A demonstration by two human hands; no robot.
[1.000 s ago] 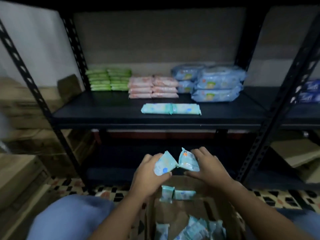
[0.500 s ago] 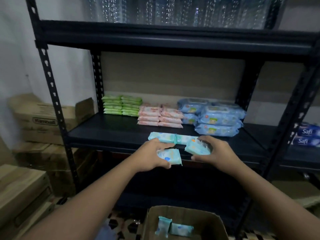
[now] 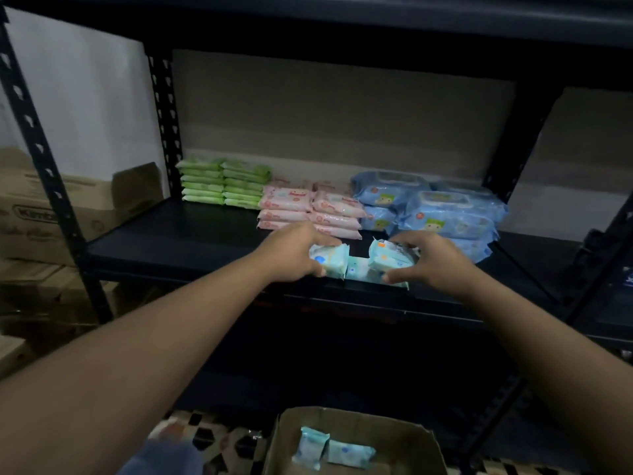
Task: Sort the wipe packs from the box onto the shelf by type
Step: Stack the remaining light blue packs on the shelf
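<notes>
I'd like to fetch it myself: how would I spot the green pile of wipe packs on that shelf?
Look at the dark metal shelf at arm height, where piles of packs line the back. The green wipe packs are the leftmost pile, beside the rear left post, with the pink packs to their right. They are the only green ones, thin and flat, unlike the bulky blue packs further right.

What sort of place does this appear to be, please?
Probably a small stockroom or shop storeroom: a black metal shelf rack holds wipe packs stacked by colour, sealed cartons are piled beside it, and an open cardboard box of packs sits on the floor.
</notes>
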